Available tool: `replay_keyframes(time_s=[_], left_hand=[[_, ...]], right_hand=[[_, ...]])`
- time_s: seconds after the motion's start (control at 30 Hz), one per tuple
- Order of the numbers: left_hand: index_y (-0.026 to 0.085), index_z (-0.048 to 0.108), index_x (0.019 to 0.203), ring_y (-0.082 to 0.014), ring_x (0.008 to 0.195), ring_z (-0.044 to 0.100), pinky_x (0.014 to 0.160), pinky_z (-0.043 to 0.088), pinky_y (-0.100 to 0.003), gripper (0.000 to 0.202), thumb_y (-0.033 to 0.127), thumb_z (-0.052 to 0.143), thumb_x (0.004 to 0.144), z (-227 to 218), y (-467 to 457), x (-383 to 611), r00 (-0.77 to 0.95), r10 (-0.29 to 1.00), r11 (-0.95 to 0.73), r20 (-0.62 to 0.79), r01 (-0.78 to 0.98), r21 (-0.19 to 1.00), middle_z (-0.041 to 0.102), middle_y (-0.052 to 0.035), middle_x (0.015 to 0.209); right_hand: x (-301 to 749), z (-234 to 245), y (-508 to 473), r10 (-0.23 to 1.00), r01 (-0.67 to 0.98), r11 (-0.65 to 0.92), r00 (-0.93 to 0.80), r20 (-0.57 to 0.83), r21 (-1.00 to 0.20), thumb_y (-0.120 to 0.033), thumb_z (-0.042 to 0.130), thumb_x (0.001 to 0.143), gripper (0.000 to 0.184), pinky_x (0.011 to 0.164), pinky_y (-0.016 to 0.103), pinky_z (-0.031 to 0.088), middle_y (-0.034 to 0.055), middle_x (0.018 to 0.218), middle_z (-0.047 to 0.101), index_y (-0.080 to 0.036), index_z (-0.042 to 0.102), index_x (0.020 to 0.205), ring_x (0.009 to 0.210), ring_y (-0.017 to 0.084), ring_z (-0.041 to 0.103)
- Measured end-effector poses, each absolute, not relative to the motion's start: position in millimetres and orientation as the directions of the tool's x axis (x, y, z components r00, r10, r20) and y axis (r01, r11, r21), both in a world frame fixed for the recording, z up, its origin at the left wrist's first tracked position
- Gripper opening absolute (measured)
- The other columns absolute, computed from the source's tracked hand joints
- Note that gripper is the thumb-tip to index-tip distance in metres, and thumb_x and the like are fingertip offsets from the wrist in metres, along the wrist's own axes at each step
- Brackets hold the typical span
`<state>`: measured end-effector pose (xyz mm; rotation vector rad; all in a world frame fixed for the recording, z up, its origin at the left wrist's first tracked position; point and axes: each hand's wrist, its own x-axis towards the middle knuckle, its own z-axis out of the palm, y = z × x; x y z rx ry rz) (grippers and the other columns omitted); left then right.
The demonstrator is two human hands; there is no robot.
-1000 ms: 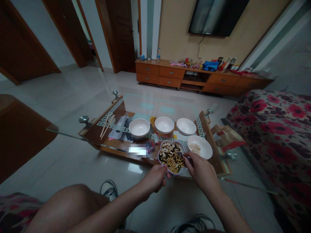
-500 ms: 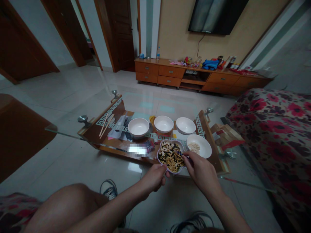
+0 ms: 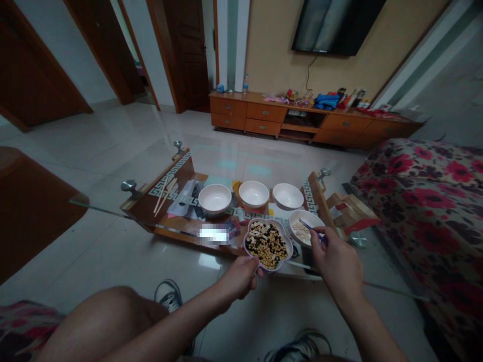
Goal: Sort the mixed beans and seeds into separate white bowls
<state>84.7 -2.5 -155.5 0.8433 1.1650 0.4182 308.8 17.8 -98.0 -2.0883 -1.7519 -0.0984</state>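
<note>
On a glass-topped coffee table (image 3: 101, 207), three white bowls (image 3: 253, 194) stand in a row toward the far side. Nearer, the left hand (image 3: 237, 278) clasps the rim of a flower-shaped dish (image 3: 267, 245) of mixed beans (image 3: 266, 246), while the right hand (image 3: 337, 259) pinches thin chopsticks (image 3: 311, 229), their tips above pale seeds (image 3: 300, 232) in a white bowl (image 3: 302, 214) to the dish's right.

So the right hand (image 3: 335, 261) has moved off the flower-shaped dish (image 3: 290, 245) and over to the white bowl (image 3: 307, 217), chopsticks (image 3: 311, 229) now reaching in right above the pale seeds (image 3: 300, 232).
</note>
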Motion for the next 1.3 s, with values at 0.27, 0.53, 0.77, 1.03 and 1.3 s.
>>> replay_keyframes(time_s=[0.27,0.53,0.77,1.03,1.3], left_hand=[[0.019,0.052,0.078,-0.0058,0.032,0.022,0.037,0.013,-0.02,0.055,0.07,0.034,0.087,-160,-4,84,0.379,0.697,0.618,-0.608,0.112,0.778,0.039,0.0071,0.043],[0.02,0.052,0.078,-0.0063,0.031,0.022,0.036,0.013,-0.02,0.054,0.069,0.033,0.087,-161,-4,85,0.378,0.704,0.61,-0.601,0.111,0.785,0.04,0.0072,0.043],[0.02,0.05,0.079,-0.0061,0.031,0.021,0.038,0.013,-0.02,0.056,0.072,0.032,0.087,-162,-3,87,0.375,0.681,0.632,-0.629,0.132,0.764,0.04,0.0074,0.042],[0.02,0.051,0.08,-0.0069,0.032,0.023,0.037,0.014,-0.02,0.051,0.068,0.035,0.087,-161,-5,86,0.371,0.694,0.629,-0.617,0.105,0.77,0.04,0.007,0.044],[0.02,0.051,0.079,-0.0071,0.033,0.023,0.037,0.014,-0.021,0.05,0.065,0.033,0.089,-156,-4,86,0.364,0.687,0.633,-0.629,0.127,0.764,0.039,0.0068,0.043]], right_hand=[[302,-98,14,0.931,0.947,-0.168,0.243,0.272,-0.272,-0.039,0.052,0.092,0.024,0.051,0.026,0.031,0.006,0.07,0.07,-0.022,0.067,0.1,0.059,0.019,0.065],[284,-110,11,0.991,0.964,-0.053,0.083,0.103,-0.261,-0.038,0.049,0.093,0.02,0.052,0.025,0.031,0.0042,0.074,0.072,-0.023,0.063,0.095,0.065,0.019,0.067],[282,-110,12,1.0,0.974,0.001,0.005,0.028,-0.229,-0.036,0.048,0.092,0.018,0.052,0.026,0.03,0.0026,0.071,0.071,-0.024,0.062,0.093,0.062,0.019,0.067],[272,-112,3,0.991,0.934,0.13,-0.132,0.019,-0.333,-0.037,0.046,0.093,0.018,0.058,0.026,0.038,0.002,0.078,0.072,-0.024,0.059,0.095,0.07,0.019,0.07],[264,-122,2,0.975,0.908,0.221,-0.218,0.05,-0.355,-0.036,0.042,0.096,0.023,0.062,0.027,0.041,0.0045,0.081,0.073,-0.022,0.06,0.099,0.074,0.02,0.071]])
